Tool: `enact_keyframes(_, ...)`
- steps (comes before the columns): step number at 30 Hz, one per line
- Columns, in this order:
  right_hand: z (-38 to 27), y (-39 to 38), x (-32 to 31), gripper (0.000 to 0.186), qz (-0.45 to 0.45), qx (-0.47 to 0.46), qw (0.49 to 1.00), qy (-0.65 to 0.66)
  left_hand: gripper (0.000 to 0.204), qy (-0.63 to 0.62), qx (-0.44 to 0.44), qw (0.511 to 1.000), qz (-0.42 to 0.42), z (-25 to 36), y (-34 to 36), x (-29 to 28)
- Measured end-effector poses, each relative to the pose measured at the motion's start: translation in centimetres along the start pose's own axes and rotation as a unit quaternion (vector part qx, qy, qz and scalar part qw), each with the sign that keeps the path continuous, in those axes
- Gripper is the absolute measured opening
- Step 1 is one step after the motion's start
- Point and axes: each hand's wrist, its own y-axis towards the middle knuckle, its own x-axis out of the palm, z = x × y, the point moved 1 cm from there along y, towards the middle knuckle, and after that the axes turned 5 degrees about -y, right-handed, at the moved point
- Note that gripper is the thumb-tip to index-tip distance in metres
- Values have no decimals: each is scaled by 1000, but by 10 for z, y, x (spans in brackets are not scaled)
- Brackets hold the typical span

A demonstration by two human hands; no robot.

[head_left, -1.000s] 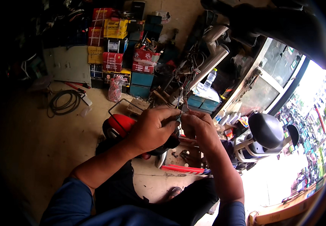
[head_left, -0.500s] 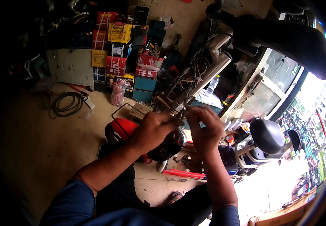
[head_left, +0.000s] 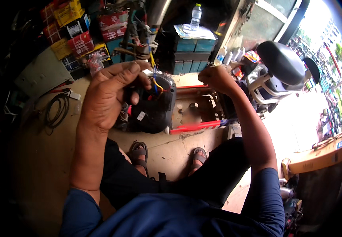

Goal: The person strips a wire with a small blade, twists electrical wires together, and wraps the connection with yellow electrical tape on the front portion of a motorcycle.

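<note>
My left hand (head_left: 109,89) is raised in front of a black rounded plastic housing (head_left: 150,112), thumb and fingers pinched together. What lies between its fingertips, if anything, I cannot make out. Yellow and blue wires (head_left: 158,86) show in the open top of the housing, just right of the fingers. My right hand (head_left: 219,79) is held apart to the right, its fingers curled closed, and their contents are hidden. Between and below the hands is the scooter's floor frame (head_left: 186,114) with a red side edge. A metal tube (head_left: 159,14) with cables rises beyond my left hand.
Stacked teal batteries (head_left: 194,45) carry papers and a water bottle (head_left: 196,17). Coloured boxes (head_left: 80,42) are piled at the far left, near a coiled black cable (head_left: 57,110). A scooter with a black seat (head_left: 280,63) stands on the right. My sandalled feet (head_left: 139,156) are below.
My hands were close together near the metal tube; now they are wide apart, left hand to the left, right hand to the right. The view has shifted, showing more of my legs and the housing.
</note>
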Motion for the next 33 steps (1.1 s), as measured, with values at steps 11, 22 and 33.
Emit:
enact_keyframes(11,98,-19,42,20,-273,-133,933,-192,34,63,45,996,34,-7,5,6)
enact_keyframes(22,118,-34,82,24,-245,-120,948,-162,33,69,57,994,55,-13,2,-16)
enact_keyframes(33,97,13,284,27,-305,82,945,-81,34,47,66,997,7,-19,-3,-4)
